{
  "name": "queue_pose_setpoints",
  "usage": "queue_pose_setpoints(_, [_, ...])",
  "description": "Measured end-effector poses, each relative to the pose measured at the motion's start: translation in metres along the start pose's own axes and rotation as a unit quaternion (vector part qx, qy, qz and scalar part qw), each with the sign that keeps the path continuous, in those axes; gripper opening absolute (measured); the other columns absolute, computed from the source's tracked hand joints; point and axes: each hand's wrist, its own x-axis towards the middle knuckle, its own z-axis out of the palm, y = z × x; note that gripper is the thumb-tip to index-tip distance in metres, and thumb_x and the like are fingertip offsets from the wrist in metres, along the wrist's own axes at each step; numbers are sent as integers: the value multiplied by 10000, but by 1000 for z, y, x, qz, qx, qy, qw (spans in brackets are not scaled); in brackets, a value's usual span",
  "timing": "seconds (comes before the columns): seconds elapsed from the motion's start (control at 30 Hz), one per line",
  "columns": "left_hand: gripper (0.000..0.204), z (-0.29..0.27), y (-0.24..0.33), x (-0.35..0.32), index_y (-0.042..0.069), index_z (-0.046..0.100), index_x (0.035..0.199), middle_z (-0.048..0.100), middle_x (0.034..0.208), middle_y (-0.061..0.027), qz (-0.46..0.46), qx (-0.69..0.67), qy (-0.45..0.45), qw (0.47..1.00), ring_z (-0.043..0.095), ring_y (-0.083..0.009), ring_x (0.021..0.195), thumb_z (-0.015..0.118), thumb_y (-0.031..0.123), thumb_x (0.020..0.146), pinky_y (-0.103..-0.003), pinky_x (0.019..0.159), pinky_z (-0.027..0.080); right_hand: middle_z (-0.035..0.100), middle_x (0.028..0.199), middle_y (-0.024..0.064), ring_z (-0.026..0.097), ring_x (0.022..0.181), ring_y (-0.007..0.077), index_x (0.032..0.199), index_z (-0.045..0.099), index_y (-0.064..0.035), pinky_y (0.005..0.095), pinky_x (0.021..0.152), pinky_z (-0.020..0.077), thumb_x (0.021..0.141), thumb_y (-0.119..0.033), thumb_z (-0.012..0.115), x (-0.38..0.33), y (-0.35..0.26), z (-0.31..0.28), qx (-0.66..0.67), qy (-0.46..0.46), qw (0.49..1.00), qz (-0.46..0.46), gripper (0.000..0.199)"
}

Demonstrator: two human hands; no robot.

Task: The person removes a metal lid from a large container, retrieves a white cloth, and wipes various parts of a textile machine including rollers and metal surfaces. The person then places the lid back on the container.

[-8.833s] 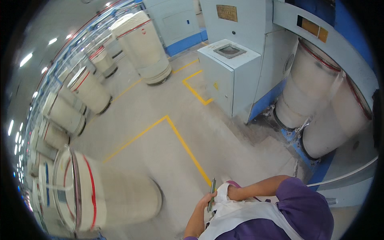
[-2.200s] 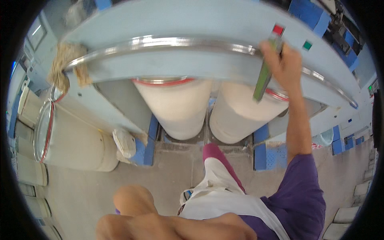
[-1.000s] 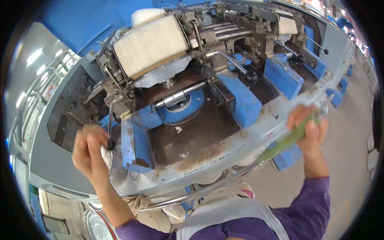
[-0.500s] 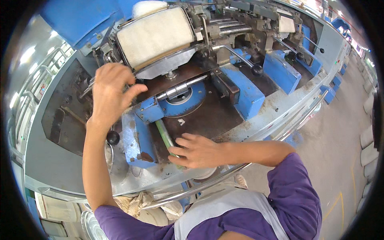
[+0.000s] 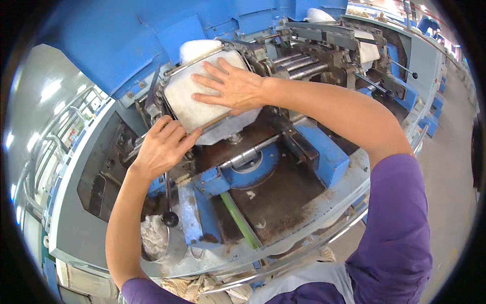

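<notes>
A white, fuzzy-topped pad (image 5: 185, 99) lies in a metal frame on the machine. My right hand (image 5: 228, 86) rests on its upper part, fingers spread flat. At the pad's lower left corner is my left hand (image 5: 164, 144), its fingers curled and its thumb pointing along the lower edge. What those fingers grip, if anything, is hidden. Below the pad runs a shiny metal roller (image 5: 248, 152) over a blue round plate (image 5: 253, 172). A green strip (image 5: 238, 219) slants across the dark machine bed in front.
A black-knobbed lever (image 5: 170, 219) hangs below my left hand, beside a container of white fibre (image 5: 154, 235). Blue blocks (image 5: 324, 157) flank the bed. A metal rail (image 5: 349, 228) crosses the machine's front. Above the pad stands a large blue cover (image 5: 126, 40).
My right hand has gone from the green strip up onto the white pad and now lies flat. My left hand has come to the pad's lower corner, its fingers curling. The view has shifted.
</notes>
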Motion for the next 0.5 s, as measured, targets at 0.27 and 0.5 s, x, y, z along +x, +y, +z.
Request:
queue_pose_setpoints(0.27, [478, 7, -161, 39, -58, 377, 1326, 632, 906, -120, -506, -433, 320, 674, 583, -141, 751, 568, 137, 933, -304, 740, 513, 246, 1493, 225, 343, 1296, 476, 1465, 241, -166, 609, 925, 363, 766, -409, 659, 16, 35, -4, 26, 14, 999, 14, 849])
queue_pose_setpoints(0.5, [350, 83, -230, 50, -55, 507, 1173, 648, 948, -124, -559, -533, 437, 461, 614, -196, 741, 609, 77, 865, -348, 654, 511, 471, 1337, 143, 505, 1176, 337, 1343, 402, -191, 495, 899, 438, 777, -178, 669, 66, 104, -6, 12, 20, 978, 209, 626])
